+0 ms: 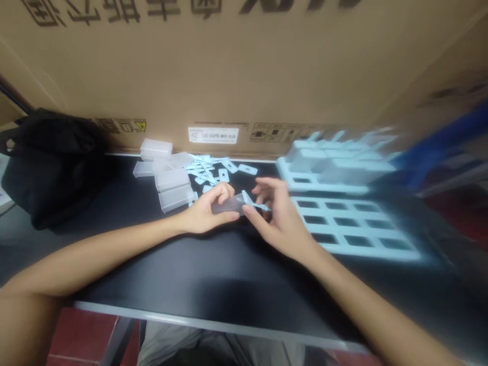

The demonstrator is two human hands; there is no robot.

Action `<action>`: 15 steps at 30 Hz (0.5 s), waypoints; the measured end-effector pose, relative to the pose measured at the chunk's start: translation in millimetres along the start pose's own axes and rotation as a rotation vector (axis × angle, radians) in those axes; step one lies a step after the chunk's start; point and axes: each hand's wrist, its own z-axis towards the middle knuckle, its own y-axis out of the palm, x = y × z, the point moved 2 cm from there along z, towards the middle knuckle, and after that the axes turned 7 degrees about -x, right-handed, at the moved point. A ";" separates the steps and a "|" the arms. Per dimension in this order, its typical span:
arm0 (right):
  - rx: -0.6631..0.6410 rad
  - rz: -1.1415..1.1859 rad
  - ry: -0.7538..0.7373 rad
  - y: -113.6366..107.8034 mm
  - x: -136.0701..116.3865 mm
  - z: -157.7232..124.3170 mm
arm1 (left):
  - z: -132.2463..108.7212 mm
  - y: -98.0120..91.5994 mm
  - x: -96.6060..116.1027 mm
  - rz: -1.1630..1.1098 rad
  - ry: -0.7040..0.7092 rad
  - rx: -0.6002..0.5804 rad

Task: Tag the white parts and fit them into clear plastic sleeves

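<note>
Forearms point(114, 249), case point(225, 205) in left hand point(208, 209)

Translucent box point(227, 205) | sideways in left hand point(209, 207) | light-blue piece point(246, 197) at right end (partly hidden)

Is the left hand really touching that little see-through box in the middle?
Touching. The head view shows the left hand gripping the see-through box, with curled fingers on the far side and the thumb along the near side.
</note>
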 end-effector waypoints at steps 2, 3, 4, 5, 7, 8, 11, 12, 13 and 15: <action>0.008 0.006 0.045 0.2 0.0 0.6 | -0.5 0.6 1.2 0.015 0.025 0.011; 0.018 0.025 0.054 -0.8 -0.8 0.9 | -0.8 0.7 1.5 0.018 0.027 0.016; 0.027 0.055 0.059 -2.5 -2.1 1.1 | -1.1 0.8 1.7 0.020 0.021 0.021; 0.035 0.091 0.061 -4.5 -3.7 1.3 | -1.3 0.9 1.6 0.023 0.007 0.020; 0.054 0.167 0.051 -8.7 -7.1 1.1 | -1.6 1.6 0.8 0.043 -0.041 -0.002; 0.064 0.200 0.041 -10.4 -8.6 0.7 | -1.8 2.1 0.1 0.060 -0.065 -0.021; 0.081 0.251 0.021 -11.7 -10.6 -0.4 | -2.5 3.7 -1.9 0.117 -0.094 -0.087; 0.080 0.256 0.020 -10.9 -10.1 -0.6 | -2.8 3.8 -2.6 0.130 -0.098 -0.095; 0.079 0.255 0.019 -9.9 -9.3 -0.6 | -3.0 3.9 -3.3 0.139 -0.108 -0.095; 0.087 0.258 0.009 -8.2 -7.0 0.0 | -2.9 3.7 -4.9 0.160 -0.166 -0.091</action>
